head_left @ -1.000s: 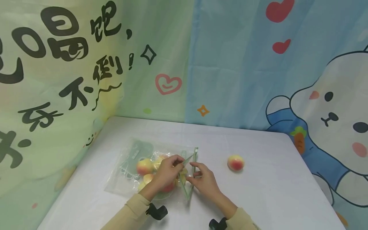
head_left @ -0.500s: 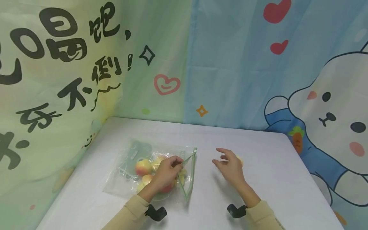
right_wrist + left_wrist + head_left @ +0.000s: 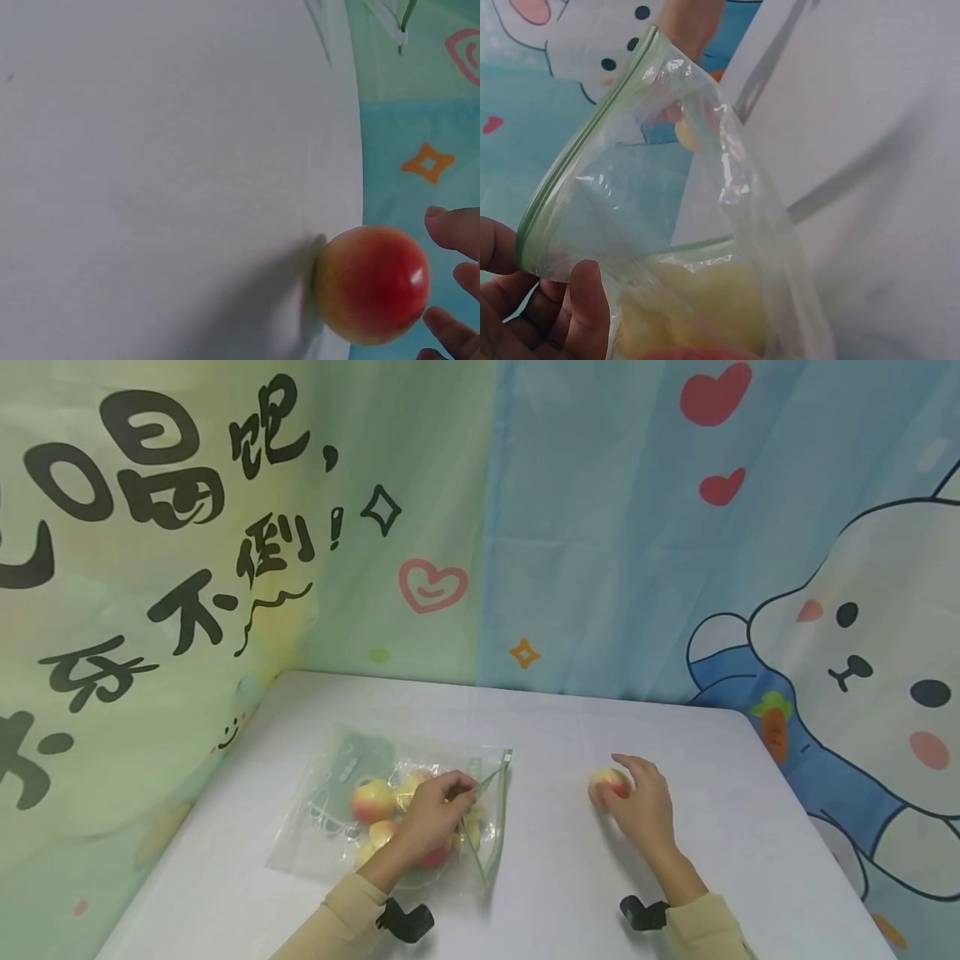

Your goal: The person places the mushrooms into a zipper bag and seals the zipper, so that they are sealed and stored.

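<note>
My left hand (image 3: pixel 437 814) pinches the green zip edge of a clear zip bag (image 3: pixel 315 835); its mouth gapes to the right. Thumb and fingertips (image 3: pixel 589 300) grip that rim in the left wrist view. Inside lie several yellow-and-red round fruits (image 3: pixel 372 801), partly hidden by the hand and forearm. To the right, my right hand (image 3: pixel 647 802) reaches over a single fruit of the same look (image 3: pixel 609 781), thumb and fingers spread about it. In the right wrist view the red-and-yellow fruit (image 3: pixel 373 286) sits on the table, with fingertips (image 3: pixel 450 229) just beside it.
A white-covered table (image 3: pixel 547 877) carries the bag and the lone fruit. Behind it hangs a printed curtain (image 3: pixel 585 527) with hearts, writing and a white cartoon animal. A black wrist mount (image 3: pixel 406 920) sits on the left wrist, another (image 3: pixel 643 912) on the right.
My right hand has let go of the bag's mouth and moved right to the lone fruit. The left hand keeps hold of the bag's rim in the same place.
</note>
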Action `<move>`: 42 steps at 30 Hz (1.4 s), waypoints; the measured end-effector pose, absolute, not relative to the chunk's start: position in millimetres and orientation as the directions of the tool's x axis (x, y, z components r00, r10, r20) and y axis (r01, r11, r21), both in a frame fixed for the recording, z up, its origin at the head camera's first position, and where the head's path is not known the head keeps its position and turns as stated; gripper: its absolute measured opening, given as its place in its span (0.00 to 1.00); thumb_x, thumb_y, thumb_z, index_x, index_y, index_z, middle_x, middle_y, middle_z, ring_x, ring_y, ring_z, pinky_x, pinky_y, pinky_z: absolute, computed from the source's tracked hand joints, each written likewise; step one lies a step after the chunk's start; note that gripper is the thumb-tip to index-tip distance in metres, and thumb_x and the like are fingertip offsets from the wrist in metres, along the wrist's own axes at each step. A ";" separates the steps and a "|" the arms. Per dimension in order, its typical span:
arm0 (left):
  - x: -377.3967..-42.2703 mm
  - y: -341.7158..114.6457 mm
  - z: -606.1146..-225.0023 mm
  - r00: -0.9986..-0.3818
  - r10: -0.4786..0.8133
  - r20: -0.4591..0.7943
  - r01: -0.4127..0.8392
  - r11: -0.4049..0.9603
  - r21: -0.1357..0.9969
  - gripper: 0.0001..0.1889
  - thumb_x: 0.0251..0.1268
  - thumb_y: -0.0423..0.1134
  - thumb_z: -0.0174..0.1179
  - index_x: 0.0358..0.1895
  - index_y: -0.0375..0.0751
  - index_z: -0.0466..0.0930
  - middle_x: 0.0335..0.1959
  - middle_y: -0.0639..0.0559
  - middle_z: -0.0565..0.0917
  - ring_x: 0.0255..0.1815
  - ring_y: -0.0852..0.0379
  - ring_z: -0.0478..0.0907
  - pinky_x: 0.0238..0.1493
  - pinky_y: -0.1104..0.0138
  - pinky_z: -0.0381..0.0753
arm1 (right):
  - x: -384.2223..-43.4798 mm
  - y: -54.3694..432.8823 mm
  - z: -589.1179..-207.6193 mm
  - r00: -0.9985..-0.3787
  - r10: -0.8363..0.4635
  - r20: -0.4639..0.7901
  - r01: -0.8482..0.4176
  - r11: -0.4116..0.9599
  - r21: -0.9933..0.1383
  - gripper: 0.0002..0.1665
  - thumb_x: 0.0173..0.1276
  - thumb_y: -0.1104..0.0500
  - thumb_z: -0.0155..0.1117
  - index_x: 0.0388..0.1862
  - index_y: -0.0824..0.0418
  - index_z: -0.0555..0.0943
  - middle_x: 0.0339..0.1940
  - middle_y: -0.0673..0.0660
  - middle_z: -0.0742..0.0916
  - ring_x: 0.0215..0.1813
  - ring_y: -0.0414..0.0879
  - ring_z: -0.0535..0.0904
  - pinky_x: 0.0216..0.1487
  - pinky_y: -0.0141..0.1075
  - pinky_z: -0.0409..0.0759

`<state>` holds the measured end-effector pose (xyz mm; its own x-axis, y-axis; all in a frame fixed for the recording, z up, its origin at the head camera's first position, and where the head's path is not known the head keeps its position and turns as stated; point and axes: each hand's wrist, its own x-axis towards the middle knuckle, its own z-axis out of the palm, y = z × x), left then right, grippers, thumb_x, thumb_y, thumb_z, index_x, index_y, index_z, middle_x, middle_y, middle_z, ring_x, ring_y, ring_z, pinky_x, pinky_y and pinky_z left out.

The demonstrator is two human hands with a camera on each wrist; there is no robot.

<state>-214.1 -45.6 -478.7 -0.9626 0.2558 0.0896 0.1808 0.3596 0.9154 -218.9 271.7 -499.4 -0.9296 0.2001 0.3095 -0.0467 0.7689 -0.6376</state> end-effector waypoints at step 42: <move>-214.0 -44.4 -480.5 -0.961 0.257 0.097 0.183 0.336 0.924 0.09 0.64 0.33 0.54 0.43 0.37 0.82 0.33 0.51 0.83 0.30 0.59 0.76 0.26 0.68 0.78 | -178.3 204.7 -521.2 -0.986 0.149 0.075 -0.002 0.444 -0.896 0.33 0.54 0.62 0.77 0.60 0.59 0.76 0.62 0.65 0.78 0.57 0.63 0.79 0.36 0.35 0.85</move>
<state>-214.0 -44.4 -480.5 -0.9614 0.2573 0.0970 0.1831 0.3359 0.9239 -178.3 204.7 -521.2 -0.9860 0.1485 0.0754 -0.0018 0.4436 -0.8962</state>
